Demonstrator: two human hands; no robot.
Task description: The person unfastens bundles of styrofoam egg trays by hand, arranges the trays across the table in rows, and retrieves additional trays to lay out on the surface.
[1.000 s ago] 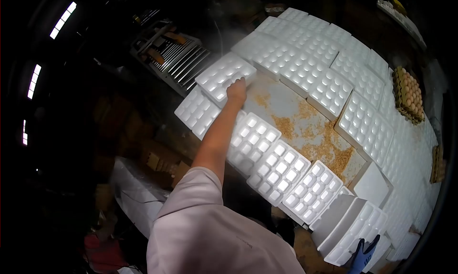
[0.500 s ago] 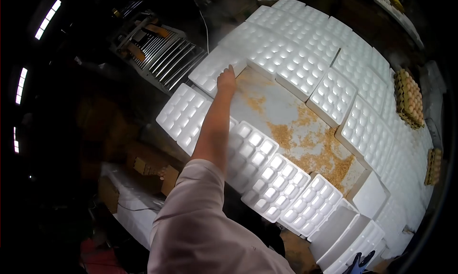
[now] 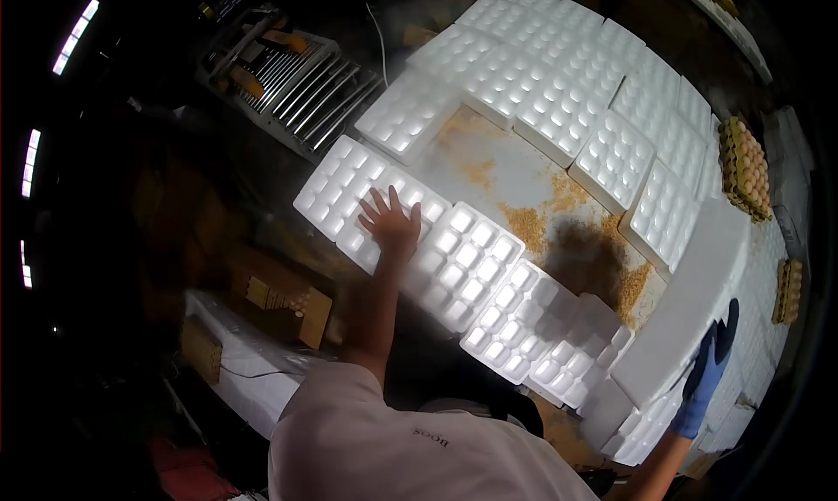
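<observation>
My left hand [image 3: 393,226], bare with fingers spread, is over a white foam tray [image 3: 340,187] with rows of hollows. I cannot tell if it presses on the tray. My right hand [image 3: 711,361], in a blue and dark glove, grips the edge of another foam tray [image 3: 681,300]. That one is tilted up, with a smooth face showing, at the right end of the near row. Between the hands stand more hollowed trays [image 3: 471,257], partly in shadow. Beyond them lies a bare grey surface [image 3: 524,182] strewn with yellowish crumbs [image 3: 524,226].
Many white foam trays [image 3: 567,91] cover the far and right sides. Cartons of eggs [image 3: 746,169] stand at the right edge. A roller conveyor [image 3: 314,95] is at upper left. An open cardboard box [image 3: 288,305] and a plastic-wrapped white block [image 3: 244,370] sit at lower left.
My left hand has come back from the far tray to the nearer one, its fingers now spread. My gloved right hand has come further into view, and a foam tray is now tilted up in it.
</observation>
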